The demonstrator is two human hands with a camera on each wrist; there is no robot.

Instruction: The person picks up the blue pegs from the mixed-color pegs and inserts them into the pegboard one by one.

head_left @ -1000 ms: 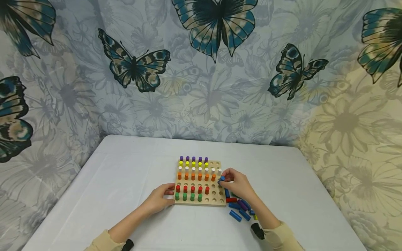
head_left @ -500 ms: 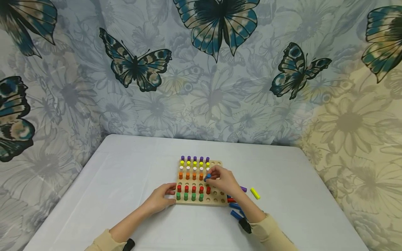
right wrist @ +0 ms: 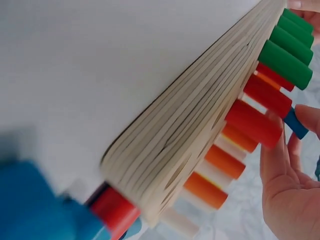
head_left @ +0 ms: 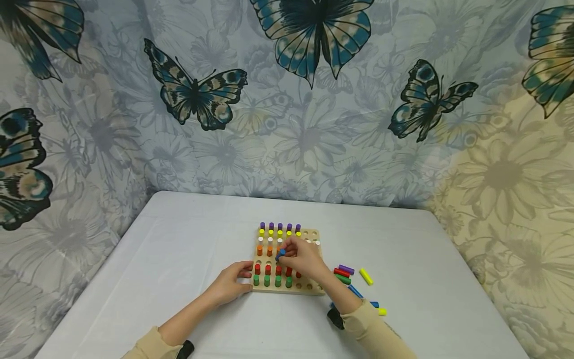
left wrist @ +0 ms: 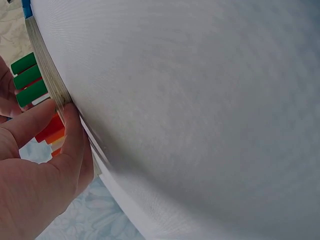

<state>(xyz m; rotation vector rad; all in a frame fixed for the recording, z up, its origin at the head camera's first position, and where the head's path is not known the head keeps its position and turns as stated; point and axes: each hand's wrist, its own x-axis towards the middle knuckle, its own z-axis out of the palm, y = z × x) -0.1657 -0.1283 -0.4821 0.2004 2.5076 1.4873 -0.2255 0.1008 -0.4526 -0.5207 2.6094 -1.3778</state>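
Observation:
A wooden pegboard [head_left: 255, 288] stands on the table with rows of purple, yellow, white, orange, red and green pegs. My left hand [head_left: 230, 284] holds the board at its left edge; in the left wrist view, the thumb and index finger [left wrist: 74, 140] lie at its corner. Above the board, my right hand [head_left: 305, 257] pinches a blue peg [head_left: 281, 253] between thumb and fingers, over the row between the orange pegs [head_left: 260, 251] and red pegs [head_left: 257, 269]. In the right wrist view the blue peg [right wrist: 296, 124] shows behind a red peg. Its lower end is hidden in the head view.
Right of the board lie loose pegs: a purple peg [head_left: 347, 269], a red peg [head_left: 342, 272], a green peg [head_left: 343, 279], a yellow peg [head_left: 366, 276] and several blue ones, partly under the right forearm. A patterned butterfly cloth [head_left: 309, 149] hangs behind the white table [head_left: 188, 224].
My right hand has moved left across the board with the blue peg, from the right end of the row to near its middle. My left hand stays at the board's left edge.

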